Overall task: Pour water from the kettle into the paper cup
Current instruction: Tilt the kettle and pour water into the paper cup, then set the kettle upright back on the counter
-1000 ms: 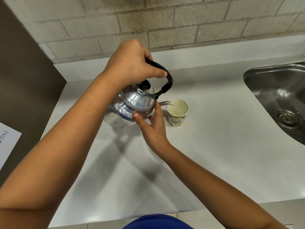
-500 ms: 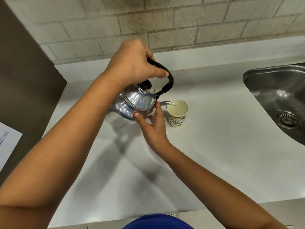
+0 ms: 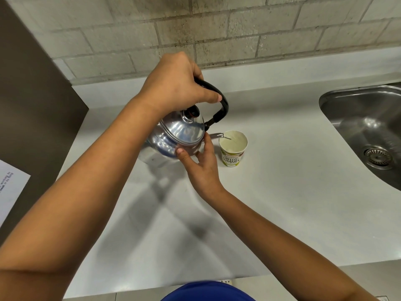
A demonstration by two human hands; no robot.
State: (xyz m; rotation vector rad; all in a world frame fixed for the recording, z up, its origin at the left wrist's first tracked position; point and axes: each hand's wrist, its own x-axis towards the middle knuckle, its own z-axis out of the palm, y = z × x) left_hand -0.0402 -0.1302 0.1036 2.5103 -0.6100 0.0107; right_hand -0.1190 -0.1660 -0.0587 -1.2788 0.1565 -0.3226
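A shiny steel kettle (image 3: 178,135) with a black handle is tilted to the right above the counter. Its short spout reaches over the rim of the paper cup (image 3: 232,148), and a thin stream of water runs from it into the cup. The cup is white and green, printed "HELLO SUMMER", and stands upright on the counter. My left hand (image 3: 178,85) is closed around the kettle's handle from above. My right hand (image 3: 200,164) rests with spread fingers against the kettle's front side, just left of the cup.
The grey counter (image 3: 282,203) runs to a steel sink (image 3: 368,131) with a drain at the right. A brick wall stands behind, a dark panel (image 3: 28,105) at the left with a sheet of paper (image 3: 10,192) on it.
Almost nothing differs: the kettle stays tilted over the cup and both hands hold their places. The kettle and cup sit a touch lower in view.
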